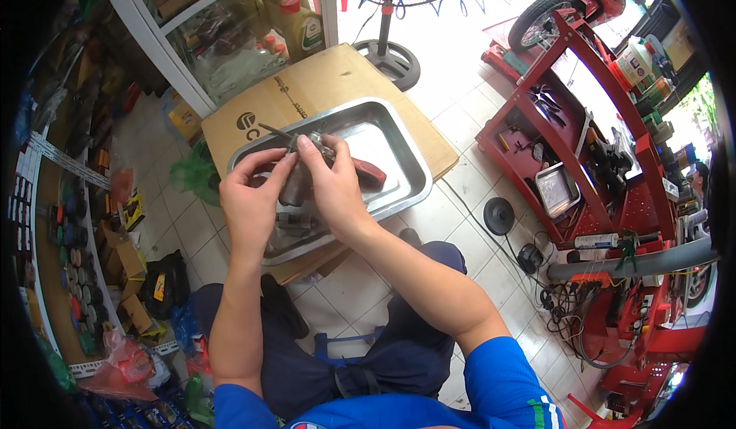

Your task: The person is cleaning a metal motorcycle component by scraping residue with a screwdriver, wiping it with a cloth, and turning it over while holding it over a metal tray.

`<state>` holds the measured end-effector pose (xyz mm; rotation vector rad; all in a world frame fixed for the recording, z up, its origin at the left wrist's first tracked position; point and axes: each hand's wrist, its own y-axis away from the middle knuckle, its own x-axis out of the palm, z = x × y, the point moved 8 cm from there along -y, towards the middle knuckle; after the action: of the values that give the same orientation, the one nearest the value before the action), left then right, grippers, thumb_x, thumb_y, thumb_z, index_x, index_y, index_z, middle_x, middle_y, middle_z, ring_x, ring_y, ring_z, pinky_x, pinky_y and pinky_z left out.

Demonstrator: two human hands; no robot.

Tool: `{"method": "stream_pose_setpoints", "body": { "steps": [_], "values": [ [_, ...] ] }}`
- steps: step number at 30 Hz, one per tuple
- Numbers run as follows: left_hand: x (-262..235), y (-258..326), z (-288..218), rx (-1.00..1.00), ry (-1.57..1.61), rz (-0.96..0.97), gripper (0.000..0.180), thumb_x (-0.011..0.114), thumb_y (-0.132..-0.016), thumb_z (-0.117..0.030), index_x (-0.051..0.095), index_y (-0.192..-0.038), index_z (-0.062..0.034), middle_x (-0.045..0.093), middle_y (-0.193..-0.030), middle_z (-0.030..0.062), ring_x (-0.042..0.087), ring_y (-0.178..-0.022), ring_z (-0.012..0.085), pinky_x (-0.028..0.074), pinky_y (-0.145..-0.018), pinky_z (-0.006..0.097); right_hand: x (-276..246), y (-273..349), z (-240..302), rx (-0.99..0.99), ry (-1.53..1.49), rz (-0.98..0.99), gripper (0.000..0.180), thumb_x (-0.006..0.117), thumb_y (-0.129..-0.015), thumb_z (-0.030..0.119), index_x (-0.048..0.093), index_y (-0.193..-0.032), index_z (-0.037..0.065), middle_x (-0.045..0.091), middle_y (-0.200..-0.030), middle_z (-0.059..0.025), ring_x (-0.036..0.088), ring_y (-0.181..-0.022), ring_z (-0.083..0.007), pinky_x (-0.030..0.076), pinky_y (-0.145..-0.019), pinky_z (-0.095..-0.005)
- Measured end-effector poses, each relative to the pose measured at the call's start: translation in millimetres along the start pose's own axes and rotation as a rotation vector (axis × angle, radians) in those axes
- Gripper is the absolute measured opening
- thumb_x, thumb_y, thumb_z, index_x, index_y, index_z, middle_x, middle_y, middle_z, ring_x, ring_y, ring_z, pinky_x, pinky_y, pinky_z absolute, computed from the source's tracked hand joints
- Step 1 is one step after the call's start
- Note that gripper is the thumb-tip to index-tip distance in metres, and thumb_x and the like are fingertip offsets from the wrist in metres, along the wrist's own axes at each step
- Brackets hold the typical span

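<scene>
Both hands are closed around a grey metal carburetor point(292, 193), held over the near left part of a steel tray point(418, 149). My left hand point(254, 191) grips its left side with thumb and fingers. On the other side my right hand point(336, 187) wraps it, the thumb pressed on top near the left fingertips. A thin dark rod point(274, 130) sticks out to the upper left; I cannot tell whether it belongs to the carburetor. Behind my right hand lies a red object point(369, 173) in the tray, partly hidden. Metallic pieces point(295, 223) lie beneath the hands.
The tray rests on a cardboard box point(337, 72). A glass cabinet point(230, 46) with bottles stands behind it, beside a standing fan point(387, 46). To the right is a red tool cart point(529, 122) with tools; cables point(563, 295) lie on the floor. Stocked shelves point(77, 237) line the left.
</scene>
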<state>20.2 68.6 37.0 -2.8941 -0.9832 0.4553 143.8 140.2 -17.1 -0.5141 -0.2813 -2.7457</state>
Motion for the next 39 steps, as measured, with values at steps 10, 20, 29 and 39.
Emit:
{"method": "stream_pose_setpoints", "body": {
  "steps": [10,20,29,39],
  "values": [
    [5.4,2.3,-7.2,0.118,-0.042,-0.052,0.018,0.074,-0.092,-0.015,0.077,-0.104,-0.0014,0.075,-0.101,0.0059,0.067,-0.092,0.0122,0.051,-0.076,0.026,-4.5,-3.3,-8.8,0.048,-0.036,-0.01,0.075,0.065,-0.098,0.047,0.039,-0.14,-0.009,0.056,-0.131,-0.0246,0.057,-0.12,-0.0249,0.046,-0.1,-0.0347],
    [1.8,-2.4,4.7,0.114,-0.04,-0.017,0.024,0.079,-0.087,-0.015,0.076,-0.106,-0.0008,0.075,-0.102,0.0062,0.068,-0.092,0.0129,0.052,-0.074,0.026,-2.0,-4.1,-14.1,0.025,-0.028,-0.026,0.073,0.067,-0.097,0.044,0.041,-0.137,-0.011,0.056,-0.13,-0.0237,0.056,-0.119,-0.0247,0.046,-0.101,-0.0339],
    [0.3,-2.5,-6.0,0.214,-0.037,-0.025,0.017,0.076,-0.09,-0.015,0.078,-0.1,-0.0012,0.076,-0.1,0.0076,0.069,-0.091,0.0141,0.054,-0.076,0.026,5.8,8.6,-1.3,0.136,-0.09,0.008,0.071,0.061,-0.099,0.046,0.034,-0.147,0.0,0.051,-0.131,-0.0138,0.055,-0.118,-0.0219,0.054,-0.084,-0.0402],
    [-3.4,-1.4,-2.2,0.147,0.021,-0.006,0.018,0.078,-0.087,-0.012,0.078,-0.102,-0.0016,0.075,-0.1,0.0074,0.069,-0.085,0.0126,0.055,-0.074,0.025,8.5,7.2,-2.7,0.102,-0.043,0.056,0.071,0.059,-0.101,0.043,0.03,-0.148,-0.001,0.049,-0.133,-0.0156,0.058,-0.115,-0.0217,0.056,-0.085,-0.0396]
  ]
}}
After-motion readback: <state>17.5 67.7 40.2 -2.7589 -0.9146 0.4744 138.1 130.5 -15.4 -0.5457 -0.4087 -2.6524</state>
